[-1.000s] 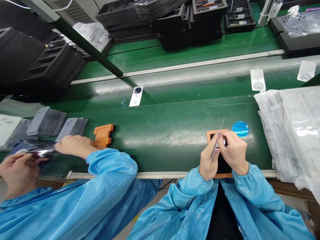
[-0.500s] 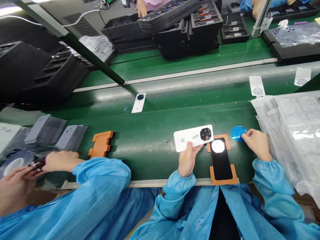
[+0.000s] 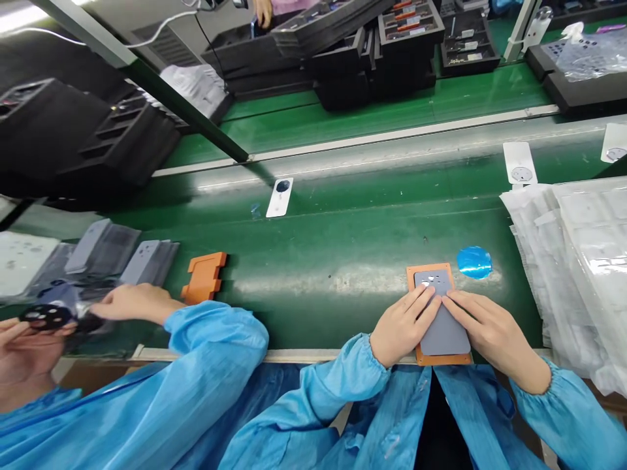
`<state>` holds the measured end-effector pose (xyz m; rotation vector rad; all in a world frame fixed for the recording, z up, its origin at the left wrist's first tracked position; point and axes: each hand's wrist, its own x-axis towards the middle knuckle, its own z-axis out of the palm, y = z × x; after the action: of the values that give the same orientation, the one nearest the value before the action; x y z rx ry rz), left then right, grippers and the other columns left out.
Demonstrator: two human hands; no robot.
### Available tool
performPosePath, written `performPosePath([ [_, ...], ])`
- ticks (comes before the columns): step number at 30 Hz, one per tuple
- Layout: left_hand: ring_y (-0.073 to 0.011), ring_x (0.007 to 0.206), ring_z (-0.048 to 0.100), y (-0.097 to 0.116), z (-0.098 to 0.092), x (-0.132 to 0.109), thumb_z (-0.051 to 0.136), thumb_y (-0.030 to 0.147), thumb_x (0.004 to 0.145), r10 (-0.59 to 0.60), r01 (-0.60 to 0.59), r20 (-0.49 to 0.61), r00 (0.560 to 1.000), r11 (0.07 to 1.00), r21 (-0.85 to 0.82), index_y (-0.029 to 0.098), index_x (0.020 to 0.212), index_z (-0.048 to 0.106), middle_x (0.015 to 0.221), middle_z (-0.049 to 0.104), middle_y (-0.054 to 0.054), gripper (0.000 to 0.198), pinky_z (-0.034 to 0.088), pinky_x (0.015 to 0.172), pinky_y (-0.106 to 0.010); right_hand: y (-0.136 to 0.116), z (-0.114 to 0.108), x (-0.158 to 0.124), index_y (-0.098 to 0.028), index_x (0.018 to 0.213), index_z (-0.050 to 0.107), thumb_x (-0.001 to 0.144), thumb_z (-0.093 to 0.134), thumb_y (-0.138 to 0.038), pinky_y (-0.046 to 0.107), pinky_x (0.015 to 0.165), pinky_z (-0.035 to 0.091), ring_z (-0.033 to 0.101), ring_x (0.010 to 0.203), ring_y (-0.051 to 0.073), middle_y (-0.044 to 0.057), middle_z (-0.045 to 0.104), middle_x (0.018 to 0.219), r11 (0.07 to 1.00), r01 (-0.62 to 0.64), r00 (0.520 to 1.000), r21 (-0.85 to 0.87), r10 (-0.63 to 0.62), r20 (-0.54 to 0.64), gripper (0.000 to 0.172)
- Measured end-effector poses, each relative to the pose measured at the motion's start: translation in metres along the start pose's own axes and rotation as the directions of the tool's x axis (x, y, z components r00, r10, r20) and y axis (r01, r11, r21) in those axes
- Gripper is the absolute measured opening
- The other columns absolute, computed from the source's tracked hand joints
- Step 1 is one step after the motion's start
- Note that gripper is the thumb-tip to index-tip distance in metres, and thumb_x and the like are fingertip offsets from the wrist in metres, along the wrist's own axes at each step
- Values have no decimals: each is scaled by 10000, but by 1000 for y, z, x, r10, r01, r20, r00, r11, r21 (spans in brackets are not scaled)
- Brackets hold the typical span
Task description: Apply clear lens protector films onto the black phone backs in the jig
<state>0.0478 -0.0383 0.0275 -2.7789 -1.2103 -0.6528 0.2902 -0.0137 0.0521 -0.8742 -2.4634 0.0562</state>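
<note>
left hand [image 3: 399, 326] is lying palm down on a gray panel [image 3: 445, 333], fingers stretching out nearly straight, close together with small gaps. right hand [image 3: 492, 329] is resting on the panel's other side, index and middle fingers reaching straight with a slim gap; can't tell how its thumb is sitting. neither hand is pinching anything. fingertips of both hands are nearly meeting just below the panel's small cutouts. panel is looking matte, flat, thin, rectangular with rounded corners, and is sitting under the fingers on an orange jig [image 3: 443, 360], whose smooth edges are showing beyond the fingertips and below the palms. blue disc [image 3: 474, 262] is lying just beyond the right fingers, round, glossy, wrinkling light. green bench [image 3: 318, 313] is spreading around the fingers, smooth, with pale glare. clear trays [image 3: 588, 254] are stacking up right of the right fingers, thin shiny plastic with molded pockets. left of the left fingers, a second jig [image 3: 203, 277] is lying, notched, well apart; past it, a co-worker's hand [image 3: 137, 303] is hovering near a glossy black part [image 3: 46, 316].
</note>
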Motion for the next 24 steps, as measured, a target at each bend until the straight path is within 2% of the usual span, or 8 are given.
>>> performPosePath([
  [2,-283,1420,619,1,1,0,480,138,1082,10,-9,-4,1000,999,43,47,1436,589,1449,674,-181,381,554,1195,-396,2,5,-3,-113,1361,669,996,525,1,437,1017,653,734,1188,265,149,748,1305,1000,26,1000,-13,-26,4,408],
  [7,-288,1404,632,2,-2,-2,487,125,1077,12,-13,53,999,999,35,18,1446,564,1440,674,-206,392,562,1186,-412,4,6,-1,-94,1327,668,1005,520,9,415,1002,668,752,1160,253,151,760,1276,998,57,998,-39,-57,1,370],
  [11,-270,1349,676,1,1,-2,431,139,1096,-6,1,52,999,995,97,52,1400,602,1405,707,-164,359,606,1117,-362,8,8,-1,-80,1330,658,1016,498,2,400,995,673,755,1161,244,151,762,1280,995,76,997,-63,-75,17,362],
  [15,-283,1374,658,-3,6,-1,405,157,1104,-62,45,136,989,992,121,61,1423,575,1414,691,-197,375,641,1035,-345,17,15,-3,-117,1348,663,1022,485,-19,382,1009,665,749,1185,224,127,756,1314,995,81,995,-66,-76,70,385],
  [20,-326,1391,642,-8,15,-2,474,186,1085,-67,47,122,990,986,158,104,1376,575,1438,659,-241,318,610,1084,-421,25,30,-3,-67,1340,678,1027,494,-75,457,1058,630,709,1258,277,159,728,1367,987,116,983,-107,-99,153,364],
  [24,-317,1459,581,-9,24,-5,516,214,1072,-75,52,112,991,979,196,165,1366,560,1531,586,-240,302,554,1157,-466,22,41,-1,-24,1438,609,1007,442,-54,538,1158,547,608,1399,325,189,635,1500,983,113,975,-144,-82,205,462],
])
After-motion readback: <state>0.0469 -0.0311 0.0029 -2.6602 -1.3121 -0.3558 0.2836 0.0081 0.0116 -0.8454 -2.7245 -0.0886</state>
